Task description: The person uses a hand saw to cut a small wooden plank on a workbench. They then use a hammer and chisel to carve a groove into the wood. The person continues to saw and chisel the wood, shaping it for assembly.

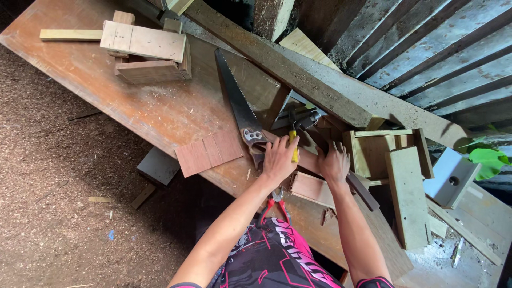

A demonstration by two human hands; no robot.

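Head view looked down on a worn brown tabletop [133, 101] with scrap wood on it. Much was hard to read: the fingertips of both hands went into a dark, crowded gap under a slanted beam [298, 74], so I could not tell exactly what each finger pressed. The lower part of the red pliers [274, 205] was hidden by the person's shirt, and the tabletop was cut off at the frame edges.

The left hand [278, 160] lay half curled, fingers loosely spread, over the saw [240, 109] handle and touching a yellow tool [293, 146]; whether it really gripped the tool I could not tell. The right hand [334, 162] lay palm down, fingers spread, on a dark strip [358, 189] of wood, holding nothing clearly.

The yellow tool stood almost upright between the two hands, near the middle of the picture, with a narrow yellow handle and a dark metal head above. The saw blade ran from the handle up toward the far side. A reddish board [209, 153] lay just left of the left hand, and a small wooden box [313, 188] lay below the hands.
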